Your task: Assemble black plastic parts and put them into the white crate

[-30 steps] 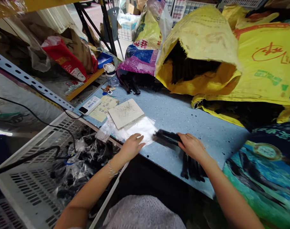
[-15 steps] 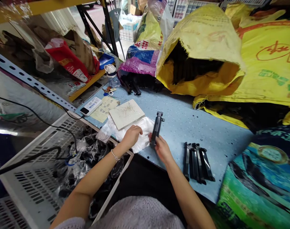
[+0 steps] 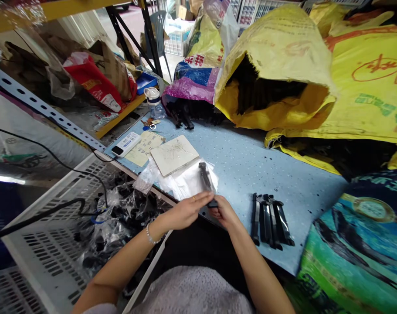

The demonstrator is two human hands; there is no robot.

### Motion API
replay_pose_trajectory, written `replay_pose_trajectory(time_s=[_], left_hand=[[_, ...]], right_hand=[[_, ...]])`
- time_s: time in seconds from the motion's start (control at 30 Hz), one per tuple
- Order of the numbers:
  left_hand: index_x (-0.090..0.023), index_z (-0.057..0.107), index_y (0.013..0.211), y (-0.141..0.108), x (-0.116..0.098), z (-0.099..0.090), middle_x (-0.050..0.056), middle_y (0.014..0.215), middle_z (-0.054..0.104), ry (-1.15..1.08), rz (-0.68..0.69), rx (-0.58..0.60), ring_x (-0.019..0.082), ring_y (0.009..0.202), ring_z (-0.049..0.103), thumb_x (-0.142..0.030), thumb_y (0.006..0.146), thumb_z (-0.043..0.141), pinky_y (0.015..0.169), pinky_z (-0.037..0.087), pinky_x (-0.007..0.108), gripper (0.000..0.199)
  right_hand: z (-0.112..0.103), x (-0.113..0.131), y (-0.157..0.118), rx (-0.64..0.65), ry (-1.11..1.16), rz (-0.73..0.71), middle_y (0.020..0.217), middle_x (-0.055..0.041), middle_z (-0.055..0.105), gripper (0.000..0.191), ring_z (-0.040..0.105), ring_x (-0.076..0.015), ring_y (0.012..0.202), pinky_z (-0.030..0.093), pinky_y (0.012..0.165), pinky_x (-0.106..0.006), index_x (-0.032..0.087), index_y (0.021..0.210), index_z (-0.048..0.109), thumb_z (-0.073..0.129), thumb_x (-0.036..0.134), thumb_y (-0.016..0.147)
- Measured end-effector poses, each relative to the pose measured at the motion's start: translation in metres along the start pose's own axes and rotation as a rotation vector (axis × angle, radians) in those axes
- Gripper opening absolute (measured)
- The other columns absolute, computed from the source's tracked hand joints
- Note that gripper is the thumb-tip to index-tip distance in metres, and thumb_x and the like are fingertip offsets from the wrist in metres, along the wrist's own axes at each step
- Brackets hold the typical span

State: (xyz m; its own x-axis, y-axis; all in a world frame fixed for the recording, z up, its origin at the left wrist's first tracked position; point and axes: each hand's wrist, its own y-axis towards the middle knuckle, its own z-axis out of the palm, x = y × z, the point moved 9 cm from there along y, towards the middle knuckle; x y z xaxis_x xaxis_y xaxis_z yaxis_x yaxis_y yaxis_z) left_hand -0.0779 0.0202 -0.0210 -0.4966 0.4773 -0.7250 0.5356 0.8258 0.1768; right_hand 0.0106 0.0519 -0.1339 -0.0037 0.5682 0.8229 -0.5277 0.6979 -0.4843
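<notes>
A long black plastic part (image 3: 205, 176) tilts up over the table edge between my two hands. A greyish sheen covers its middle; I cannot tell whether that is clear film. My right hand (image 3: 223, 211) is closed round its lower end. My left hand (image 3: 185, 212) has its fingers pressed together against the same end from the left. Behind the part lies a stack of thin white plastic bags (image 3: 181, 183), with a pale flat board (image 3: 174, 155) resting on it. To the right, several similar black parts (image 3: 270, 220) lie side by side on the blue table (image 3: 237, 174).
Below left stands a white plastic crate (image 3: 38, 248) holding bagged black pieces (image 3: 116, 222). Yellow sacks (image 3: 279, 43) with dark contents line the back. A green-blue sack (image 3: 358, 244) is at right. A phone (image 3: 126, 144), keys (image 3: 150, 124) and a bottle (image 3: 155, 104) sit at back left.
The black part has shifted left and nearer to me, now leaning left over the white bags. My left hand has left the bags and come right and down to the part's lower end.
</notes>
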Motion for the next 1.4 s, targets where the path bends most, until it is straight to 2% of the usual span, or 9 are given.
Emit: replay_pose_trajectory(time_s=[0.1, 0.27, 0.37, 0.47, 0.77, 1.0, 1.17, 1.3, 1.4], left_hand=[[-0.025, 0.027, 0.151, -0.014, -0.029, 0.006, 0.012, 0.148, 0.044, 0.067, -0.01, 0.008, 0.023, 0.135, 0.046, -0.012, 0.091, 0.047, 0.11, 0.045, 0.04, 0.065], [-0.026, 0.06, 0.122, -0.083, -0.04, -0.032, 0.007, 0.111, 0.068, 0.271, -0.115, 0.093, 0.019, 0.102, 0.064, -0.017, 0.094, 0.045, 0.095, 0.053, 0.036, 0.033], [-0.024, 0.07, 0.093, -0.136, 0.013, -0.069, 0.007, 0.087, 0.07, 0.389, -0.388, 0.027, 0.02, 0.08, 0.066, -0.023, 0.093, 0.043, 0.076, 0.055, 0.032, 0.027], [-0.022, 0.071, 0.081, -0.177, 0.079, -0.073, 0.006, 0.081, 0.071, 0.374, -0.663, -0.046, 0.022, 0.078, 0.068, -0.033, 0.09, 0.045, 0.075, 0.054, 0.032, 0.03], [-0.019, 0.07, 0.097, -0.273, 0.181, -0.06, 0.007, 0.107, 0.072, 0.287, -1.115, -0.242, 0.023, 0.103, 0.065, -0.039, 0.089, 0.042, 0.093, 0.047, 0.029, 0.036], [-0.015, 0.067, 0.113, -0.281, 0.235, -0.009, 0.009, 0.096, 0.071, 0.227, -1.179, -0.129, 0.026, 0.093, 0.067, -0.031, 0.068, 0.074, 0.084, 0.049, 0.031, 0.049], [-0.017, 0.065, 0.116, -0.281, 0.254, 0.018, 0.013, 0.11, 0.065, 0.231, -1.2, -0.159, 0.028, 0.105, 0.062, -0.027, 0.072, 0.073, 0.095, 0.043, 0.035, 0.045], [-0.02, 0.054, 0.131, -0.276, 0.259, 0.035, 0.017, 0.124, 0.054, 0.244, -1.245, -0.306, 0.037, 0.119, 0.051, -0.033, 0.066, 0.081, 0.099, 0.039, 0.043, 0.072], [-0.015, 0.052, 0.128, -0.267, 0.261, 0.052, 0.022, 0.126, 0.049, 0.222, -1.29, -0.471, 0.04, 0.12, 0.049, -0.04, 0.076, 0.072, 0.098, 0.038, 0.047, 0.061]], right_hand=[[0.0, 0.034, -0.028, -0.212, -0.45, -0.213, 0.061, 0.0013, 0.059, 0.018, 0.05, -0.0131, 0.055, 0.038, 0.053, -0.023, 0.019, 0.083, 0.064, 0.06, 0.037, 0.083], [-0.001, 0.058, -0.093, 0.033, -0.788, -0.264, 0.097, -0.0053, 0.071, 0.034, 0.065, -0.0224, 0.083, 0.049, 0.075, -0.034, 0.025, 0.12, 0.062, 0.057, 0.039, 0.088], [-0.085, 0.075, -0.132, -0.47, -1.212, -0.156, 0.096, -0.0124, 0.07, 0.031, 0.066, -0.0298, 0.086, 0.048, 0.075, -0.041, 0.021, 0.108, 0.066, 0.051, 0.043, 0.091], [-0.134, 0.069, -0.15, -0.649, -1.457, -0.073, 0.095, -0.0156, 0.069, 0.032, 0.067, -0.0322, 0.083, 0.048, 0.07, -0.041, 0.017, 0.105, 0.064, 0.048, 0.042, 0.091], [-0.126, 0.043, -0.124, -0.473, -1.284, -0.146, 0.107, -0.0083, 0.072, 0.036, 0.069, -0.0273, 0.092, 0.051, 0.079, -0.039, 0.024, 0.11, 0.062, 0.046, 0.05, 0.092], [-0.125, 0.044, -0.124, -0.488, -1.255, -0.172, 0.107, -0.008, 0.073, 0.039, 0.07, -0.028, 0.091, 0.053, 0.075, -0.038, 0.023, 0.108, 0.066, 0.048, 0.052, 0.089], [-0.039, 0.032, -0.109, -0.209, -1.12, -0.285, 0.11, -0.0079, 0.071, 0.033, 0.068, -0.0239, 0.097, 0.051, 0.084, -0.035, 0.023, 0.111, 0.065, 0.046, 0.044, 0.094], [0.071, -0.017, -0.059, 0.218, -1.045, -0.304, 0.106, -0.005, 0.071, 0.025, 0.067, -0.0202, 0.094, 0.049, 0.084, -0.031, 0.025, 0.11, 0.066, 0.049, 0.033, 0.094], [0.111, -0.065, -0.006, 0.326, -1.076, -0.192, 0.103, -0.0048, 0.072, 0.02, 0.067, -0.021, 0.095, 0.047, 0.083, -0.03, 0.023, 0.102, 0.069, 0.055, 0.028, 0.089]])
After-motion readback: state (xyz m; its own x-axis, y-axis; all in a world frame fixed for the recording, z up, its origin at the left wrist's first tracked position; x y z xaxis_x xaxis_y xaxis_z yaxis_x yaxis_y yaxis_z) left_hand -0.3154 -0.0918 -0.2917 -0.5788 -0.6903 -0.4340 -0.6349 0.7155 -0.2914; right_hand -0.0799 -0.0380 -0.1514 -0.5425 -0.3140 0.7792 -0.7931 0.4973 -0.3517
